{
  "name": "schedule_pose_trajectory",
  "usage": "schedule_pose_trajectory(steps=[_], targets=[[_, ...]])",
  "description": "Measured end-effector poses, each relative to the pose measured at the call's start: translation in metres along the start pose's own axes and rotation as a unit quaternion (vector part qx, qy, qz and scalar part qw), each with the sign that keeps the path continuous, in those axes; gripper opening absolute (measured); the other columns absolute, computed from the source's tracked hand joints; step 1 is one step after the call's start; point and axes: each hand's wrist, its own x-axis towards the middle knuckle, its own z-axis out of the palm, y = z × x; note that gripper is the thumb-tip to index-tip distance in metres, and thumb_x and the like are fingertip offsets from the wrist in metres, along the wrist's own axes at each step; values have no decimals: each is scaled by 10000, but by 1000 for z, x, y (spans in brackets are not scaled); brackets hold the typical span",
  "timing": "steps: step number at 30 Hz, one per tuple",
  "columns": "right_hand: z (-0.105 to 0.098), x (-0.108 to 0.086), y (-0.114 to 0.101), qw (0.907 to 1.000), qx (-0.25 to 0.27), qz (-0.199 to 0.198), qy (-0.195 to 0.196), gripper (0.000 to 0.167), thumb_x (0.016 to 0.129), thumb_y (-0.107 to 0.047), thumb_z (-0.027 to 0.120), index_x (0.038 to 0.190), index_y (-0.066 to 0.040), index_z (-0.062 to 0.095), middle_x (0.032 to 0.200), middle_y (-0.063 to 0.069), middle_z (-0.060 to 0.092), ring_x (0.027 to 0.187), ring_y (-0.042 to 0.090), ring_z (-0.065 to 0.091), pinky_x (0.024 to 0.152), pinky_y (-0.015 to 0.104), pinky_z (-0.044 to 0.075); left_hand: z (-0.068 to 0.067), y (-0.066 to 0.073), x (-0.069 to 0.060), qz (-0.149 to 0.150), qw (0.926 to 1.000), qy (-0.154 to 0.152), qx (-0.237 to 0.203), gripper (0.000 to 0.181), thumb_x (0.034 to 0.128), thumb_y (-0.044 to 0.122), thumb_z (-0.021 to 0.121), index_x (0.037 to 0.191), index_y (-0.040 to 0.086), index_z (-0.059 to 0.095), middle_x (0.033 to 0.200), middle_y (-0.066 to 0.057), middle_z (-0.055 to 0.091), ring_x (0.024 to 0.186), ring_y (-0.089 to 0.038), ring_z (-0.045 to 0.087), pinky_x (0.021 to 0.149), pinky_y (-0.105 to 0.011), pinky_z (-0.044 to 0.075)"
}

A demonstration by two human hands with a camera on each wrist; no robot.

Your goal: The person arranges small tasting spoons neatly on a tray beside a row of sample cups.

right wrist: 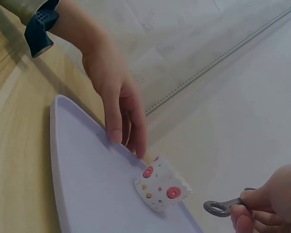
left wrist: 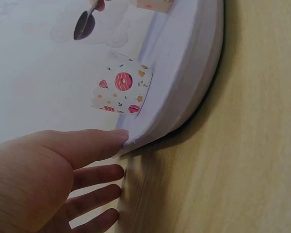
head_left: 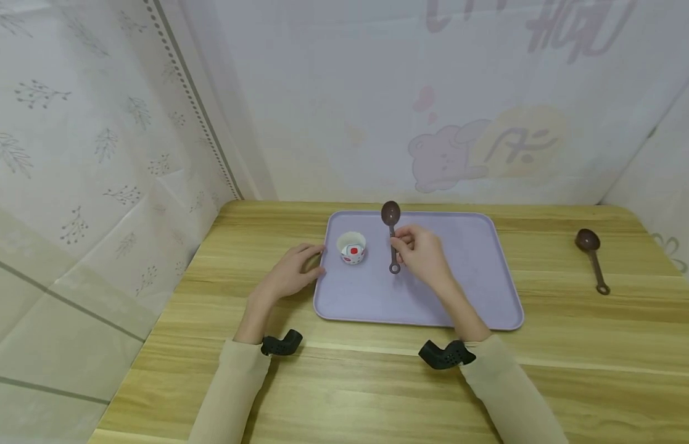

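The brown spoon (head_left: 391, 216) is held up over a lilac tray (head_left: 477, 259), to the right of a patterned cup (head_left: 352, 251). The tray lies on a wood-grain table (head_left: 333, 394), pale printed cloth (head_left: 300, 98) hanging behind; a second spoon (head_left: 596, 262) rests off to the right. The right hand (head_left: 424, 251) pinches the handle between thumb and fingers; the left hand (head_left: 288, 271), fingers loosely spread, meets the tray's left rim.

the held spoon (head_left: 391, 213) and the second spoon (head_left: 588, 240) look like glossy, smooth plastic, the tray (head_left: 466, 271) like matt, smooth plastic, the cup (head_left: 352, 250) like printed paper; the tabletop (head_left: 350, 394) shows wood grain with a faint sheen, the hangings (head_left: 311, 92) creased matt cloth, the sleeves (head_left: 227, 388) plain matt cloth
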Motion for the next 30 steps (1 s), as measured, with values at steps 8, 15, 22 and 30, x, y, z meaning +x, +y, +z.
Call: schedule_pose_trajectory(steps=[8,15,22,30], targets=[[13,1,2,10000,-18,51,-33,142,939,-4,678,1026,108,662,830,167,708,572,150,642,511,200,528,0,-1,0,-5,10000,-7,21,549,987,188,663,1473,-4,492,1422,-204,528,1339,-401,461,1145,-536,350],[22,1,6,9997,-217,91,-62,155,950,-21,668,1044,103,655,852,159,706,630,154,640,554,210,524,-1,0,0,-13,10000,-19,38,554,985,202,666,1474,5,495,1426,-206,524,1341,-404,460,1144,-541,350],[29,1,11,9988,-446,168,-86,165,957,-58,662,1053,76,664,884,144,713,689,179,651,603,263,551,-1,1,0,12,10000,17,7,549,983,197,668,1468,0,501,1420,-207,531,1340,-402,463,1147,-537,348],[37,4,18,9984,-486,244,-142,159,954,-60,666,1039,75,663,854,132,722,600,143,659,568,266,553,-1,2,-1,10,10000,13,-8,548,981,194,669,1466,0,503,1416,-206,534,1339,-400,463,1149,-536,344]])
